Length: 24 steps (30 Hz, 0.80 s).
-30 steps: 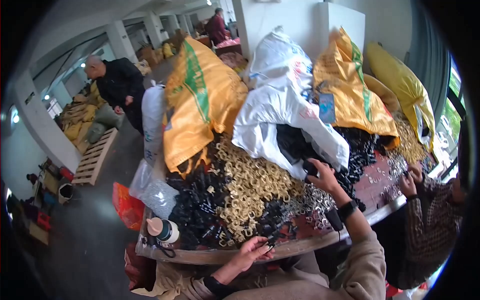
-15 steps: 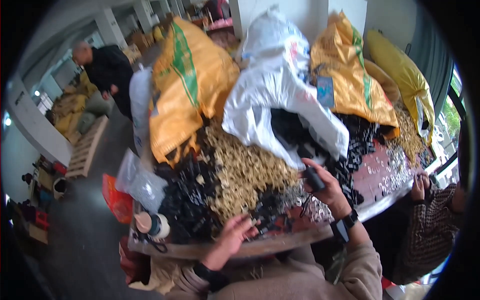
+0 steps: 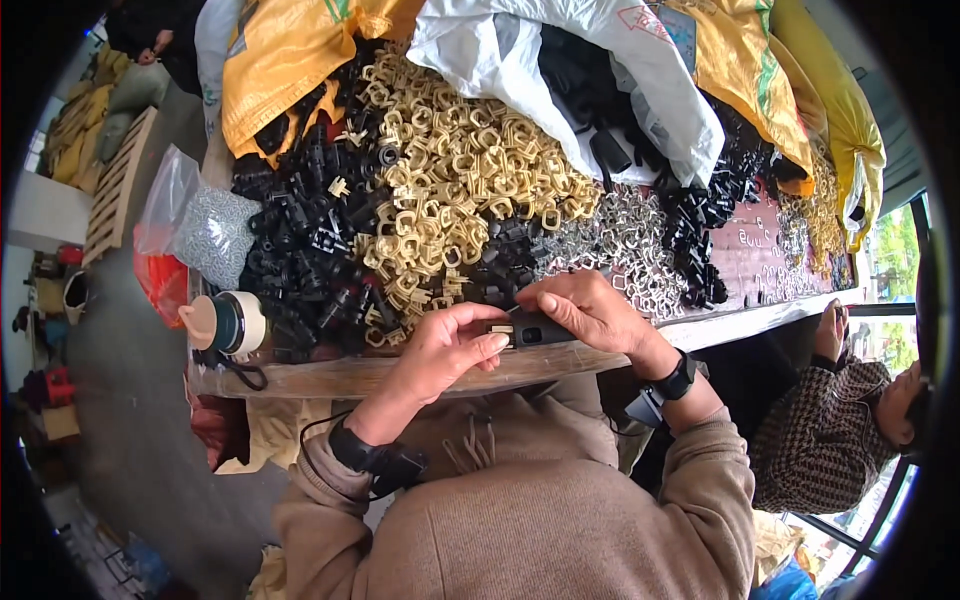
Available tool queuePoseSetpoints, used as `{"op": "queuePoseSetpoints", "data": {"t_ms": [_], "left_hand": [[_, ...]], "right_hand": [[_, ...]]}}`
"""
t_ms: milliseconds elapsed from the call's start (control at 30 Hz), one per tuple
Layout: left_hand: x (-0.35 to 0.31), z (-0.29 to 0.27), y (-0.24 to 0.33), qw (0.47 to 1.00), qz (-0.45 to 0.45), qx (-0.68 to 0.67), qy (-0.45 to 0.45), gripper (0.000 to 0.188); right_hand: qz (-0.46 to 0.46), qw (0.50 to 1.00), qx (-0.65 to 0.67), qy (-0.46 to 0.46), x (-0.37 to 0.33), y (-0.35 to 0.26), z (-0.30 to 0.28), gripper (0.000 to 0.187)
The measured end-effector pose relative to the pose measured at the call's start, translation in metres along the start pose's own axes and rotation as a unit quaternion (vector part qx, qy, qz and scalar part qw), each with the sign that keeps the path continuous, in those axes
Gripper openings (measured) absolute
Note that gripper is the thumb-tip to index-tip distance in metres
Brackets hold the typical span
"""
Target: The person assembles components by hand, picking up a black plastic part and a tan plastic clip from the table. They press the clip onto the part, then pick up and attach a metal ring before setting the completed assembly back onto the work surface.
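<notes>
Above the table's front edge my two hands meet at one black plastic housing. My right hand (image 3: 595,315) is closed over the right end of this black housing (image 3: 541,333), which has a small rectangular opening facing me. My left hand (image 3: 435,355) pinches a small gold-coloured piece (image 3: 501,335) against the housing's left end; whether it sits inside or only touches cannot be made out. Just beyond the hands spread a heap of gold-coloured ring-like parts (image 3: 440,190), black plastic parts (image 3: 290,270) to its left, and silvery clips (image 3: 630,240) to its right.
A lidded cup (image 3: 240,325) and a clear bag of small silvery pieces (image 3: 215,240) stand at the table's left. A white sack (image 3: 490,50) and yellow sacks (image 3: 290,75) line the back. A co-worker (image 3: 825,430) sits at the right; another person stands far left.
The view has tilted down. My right hand has brought the black housing from over the silvery clips to the front edge, and my left hand has come up against it with the gold-coloured piece.
</notes>
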<state>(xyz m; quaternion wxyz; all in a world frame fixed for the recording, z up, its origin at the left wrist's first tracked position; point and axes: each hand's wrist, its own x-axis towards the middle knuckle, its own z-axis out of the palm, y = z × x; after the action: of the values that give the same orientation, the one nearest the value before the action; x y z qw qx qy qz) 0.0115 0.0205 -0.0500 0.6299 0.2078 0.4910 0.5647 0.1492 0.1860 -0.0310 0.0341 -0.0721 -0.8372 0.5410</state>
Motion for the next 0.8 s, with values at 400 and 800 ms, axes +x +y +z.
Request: {"op": "queuePoseSetpoints", "data": {"t_ms": [400, 800], "left_hand": [[0.011, -0.008, -0.009, 1.0, 0.0, 0.003, 0.018, 0.028], [0.005, 0.009, -0.003, 0.999, -0.041, 0.0, 0.025, 0.031]], "right_hand": [[0.027, 0.995, -0.016, 0.095, 0.0, 0.001, 0.022, 0.038], [0.047, 0.978, 0.106, 0.171, -0.021, 0.004, 0.041, 0.04]]}}
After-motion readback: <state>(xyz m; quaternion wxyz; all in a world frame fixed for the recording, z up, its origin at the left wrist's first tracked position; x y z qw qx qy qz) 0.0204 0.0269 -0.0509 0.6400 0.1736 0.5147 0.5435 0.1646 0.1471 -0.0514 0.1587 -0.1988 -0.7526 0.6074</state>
